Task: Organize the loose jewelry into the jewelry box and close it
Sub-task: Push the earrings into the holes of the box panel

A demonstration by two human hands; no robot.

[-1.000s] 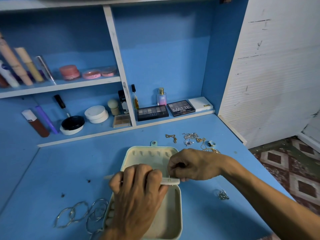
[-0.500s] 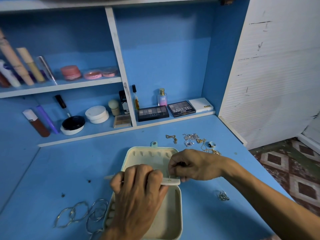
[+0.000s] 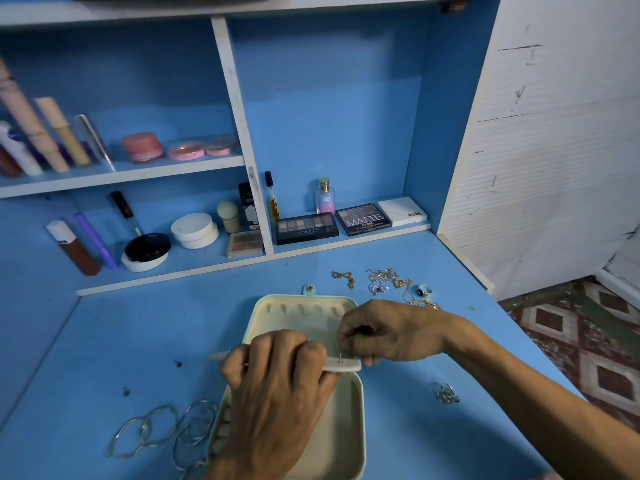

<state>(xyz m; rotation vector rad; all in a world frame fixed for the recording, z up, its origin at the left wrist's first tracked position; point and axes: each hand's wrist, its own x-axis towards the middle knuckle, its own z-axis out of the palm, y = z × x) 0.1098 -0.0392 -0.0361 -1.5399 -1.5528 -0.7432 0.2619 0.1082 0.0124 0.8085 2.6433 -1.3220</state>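
A cream jewelry box (image 3: 346, 427) lies open on the blue desk, its lid (image 3: 294, 310) flat toward the shelves. My left hand (image 3: 277, 393) grips a cream earring flap (image 3: 343, 366) across the box's middle. My right hand (image 3: 388, 330) pinches a small earring post at the flap's right end; a thin pin sticks up there. Silver bangles (image 3: 166, 427) lie left of the box. Gold and silver chains (image 3: 384, 277), a gold chain piece (image 3: 344, 277) and a dark-stone ring (image 3: 424, 291) lie behind my right hand. A small silver piece (image 3: 446, 393) sits right of the box.
Cosmetics fill the shelves behind: eyeshadow palettes (image 3: 306, 228), a perfume bottle (image 3: 325, 197), white jars (image 3: 195, 230), tubes (image 3: 76, 247). A white slatted panel (image 3: 554, 150) stands at the right, past the desk's edge. Patterned floor (image 3: 588, 341) shows below it.
Both hands hold almost still on the flap; only the view has shifted slightly.
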